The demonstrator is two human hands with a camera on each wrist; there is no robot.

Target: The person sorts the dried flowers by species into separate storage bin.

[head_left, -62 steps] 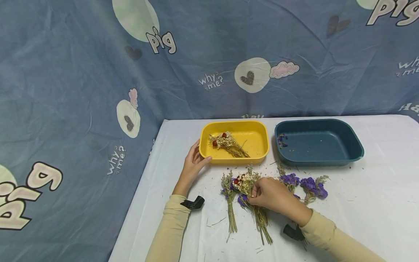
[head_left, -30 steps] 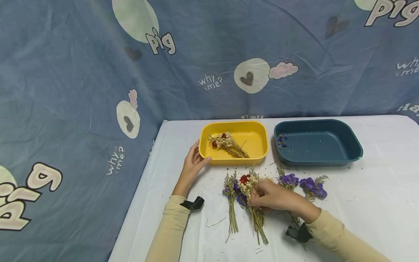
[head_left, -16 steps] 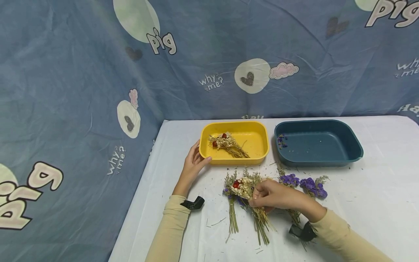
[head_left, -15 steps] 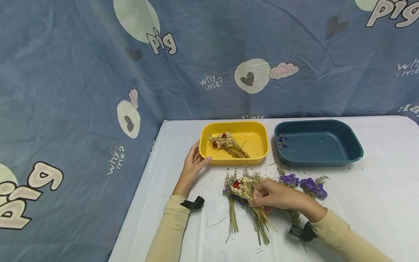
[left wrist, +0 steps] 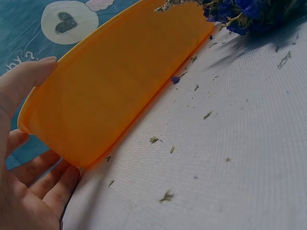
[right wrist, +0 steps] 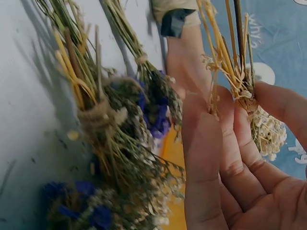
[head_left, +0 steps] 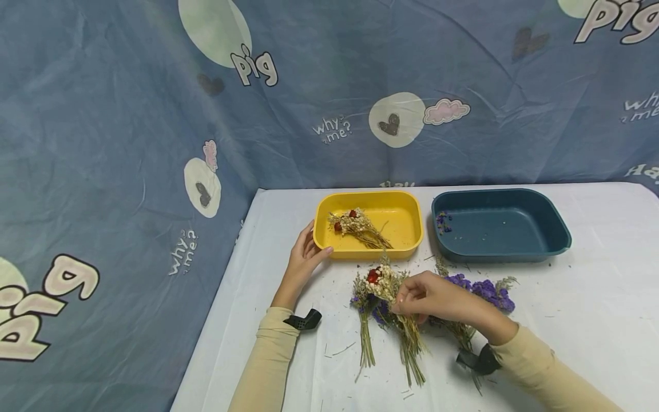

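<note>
My left hand [head_left: 304, 257] grips the near left corner of the yellow tray [head_left: 372, 254]. In the left wrist view its thumb lies over the rim and the fingers curl by the corner below. My right hand [head_left: 435, 294] pinches a dried-flower bunch [head_left: 383, 284] with cream blooms and a red flower. Its tied stems [right wrist: 242, 93] run up between thumb and fingers in the right wrist view. Below the hand lies another dried bunch with purple blooms, bound by twine [right wrist: 98, 117]. Left of it is a slim grey-green bunch [head_left: 365, 332].
One cream and red bunch [head_left: 360, 228] lies inside the yellow tray. A dark blue tray [head_left: 504, 257] stands to its right, with purple bits at its left end. Purple bunches [head_left: 491, 293] lie in front of that tray. Stem scraps litter the white cloth.
My right hand has shifted slightly, turning the cream and red bunch about over the others and lifting its head a little toward the yellow tray. My left hand stays at the tray corner.
</note>
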